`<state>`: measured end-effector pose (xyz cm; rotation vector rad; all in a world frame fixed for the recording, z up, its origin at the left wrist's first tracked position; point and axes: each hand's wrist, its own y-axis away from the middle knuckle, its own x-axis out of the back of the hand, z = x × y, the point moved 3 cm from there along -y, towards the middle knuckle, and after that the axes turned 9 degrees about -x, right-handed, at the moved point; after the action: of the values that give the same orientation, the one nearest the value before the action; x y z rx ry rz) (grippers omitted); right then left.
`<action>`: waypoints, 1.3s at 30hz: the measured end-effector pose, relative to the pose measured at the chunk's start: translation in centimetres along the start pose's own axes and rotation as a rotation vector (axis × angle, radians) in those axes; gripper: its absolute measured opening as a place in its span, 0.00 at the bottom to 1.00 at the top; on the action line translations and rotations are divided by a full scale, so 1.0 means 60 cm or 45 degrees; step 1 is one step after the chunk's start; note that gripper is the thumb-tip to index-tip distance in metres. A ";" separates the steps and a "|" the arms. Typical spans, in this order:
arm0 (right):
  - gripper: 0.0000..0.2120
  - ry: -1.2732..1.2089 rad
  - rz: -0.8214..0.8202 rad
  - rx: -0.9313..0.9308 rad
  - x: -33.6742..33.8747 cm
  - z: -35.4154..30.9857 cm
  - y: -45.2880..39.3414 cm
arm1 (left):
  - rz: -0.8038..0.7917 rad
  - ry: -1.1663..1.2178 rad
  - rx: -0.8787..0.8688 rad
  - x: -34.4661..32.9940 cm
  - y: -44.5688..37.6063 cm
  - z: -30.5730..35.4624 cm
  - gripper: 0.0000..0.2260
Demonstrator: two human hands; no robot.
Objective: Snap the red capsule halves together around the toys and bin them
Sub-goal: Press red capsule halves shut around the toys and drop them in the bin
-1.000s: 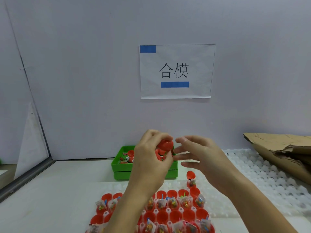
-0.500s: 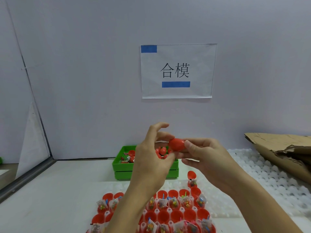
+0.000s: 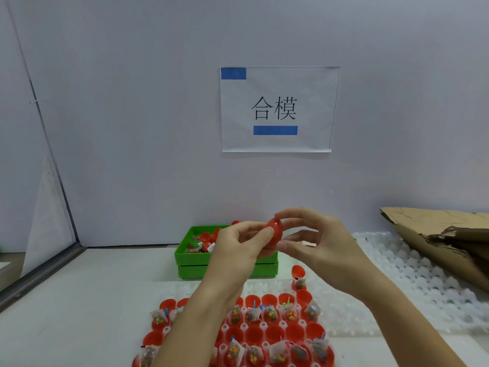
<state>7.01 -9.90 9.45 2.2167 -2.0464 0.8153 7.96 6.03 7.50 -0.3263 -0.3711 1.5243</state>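
A closed red capsule (image 3: 275,231) is held between both hands above the table, in front of the green bin (image 3: 190,256). My left hand (image 3: 238,250) pinches its left side with thumb and fingers. My right hand (image 3: 315,243) grips its right side, index finger over the top. The bin holds several red capsules (image 3: 205,238). Below my arms a white tray (image 3: 267,325) carries several open red capsule halves, many with small bagged toys (image 3: 291,313) in them. One open hinged capsule (image 3: 298,278) with a toy stands apart at the tray's far right.
Torn brown cardboard (image 3: 436,239) lies at the right on white bumpy trays (image 3: 397,274). A paper sign (image 3: 277,109) hangs on the grey wall behind. A metal rail (image 3: 39,276) runs along the table's left edge.
The capsule, half open in my left hand a second ago, is now closed and gripped by both hands. It has shifted to the right and my right hand has closed on it.
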 end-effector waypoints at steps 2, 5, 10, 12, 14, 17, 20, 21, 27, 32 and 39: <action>0.19 0.045 0.063 0.065 -0.006 -0.005 0.005 | -0.014 0.039 0.002 -0.001 0.000 0.000 0.08; 0.17 0.146 0.208 0.131 -0.014 -0.008 0.011 | -0.071 0.070 0.005 -0.006 0.002 0.001 0.15; 0.15 -0.138 0.367 -0.069 0.019 0.027 -0.003 | -0.121 -0.058 0.032 -0.018 0.003 0.002 0.19; 0.10 -0.448 0.437 -0.215 0.060 0.059 -0.019 | -0.130 -0.075 0.018 -0.021 0.002 0.004 0.20; 0.05 -0.780 0.496 -0.303 0.111 0.100 -0.040 | -0.141 -0.071 0.000 -0.024 0.003 0.007 0.20; 0.06 -1.050 0.731 -0.446 0.190 0.172 -0.075 | -0.150 -0.075 -0.020 -0.030 0.005 0.009 0.21; 0.10 -0.952 0.981 -0.602 0.250 0.233 -0.109 | -0.143 -0.086 -0.018 -0.031 0.005 0.006 0.21; 0.12 -0.742 1.027 -0.651 0.266 0.245 -0.119 | -0.141 -0.093 -0.021 -0.030 0.004 0.005 0.21; 0.05 0.794 0.876 -0.772 0.332 0.232 -0.144 | -0.111 -0.162 -0.049 -0.025 0.000 -0.001 0.19; 0.04 1.219 0.682 -0.997 0.348 0.234 -0.133 | -0.100 -0.190 -0.055 -0.018 -0.003 -0.004 0.20; 0.08 1.395 0.770 -0.439 0.235 0.197 -0.100 | -0.118 -0.275 -0.074 -0.016 -0.002 -0.004 0.18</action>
<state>16.94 -26.25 6.60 0.6289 -1.9375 1.1916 8.14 5.09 7.32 -0.1876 -0.5942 1.4633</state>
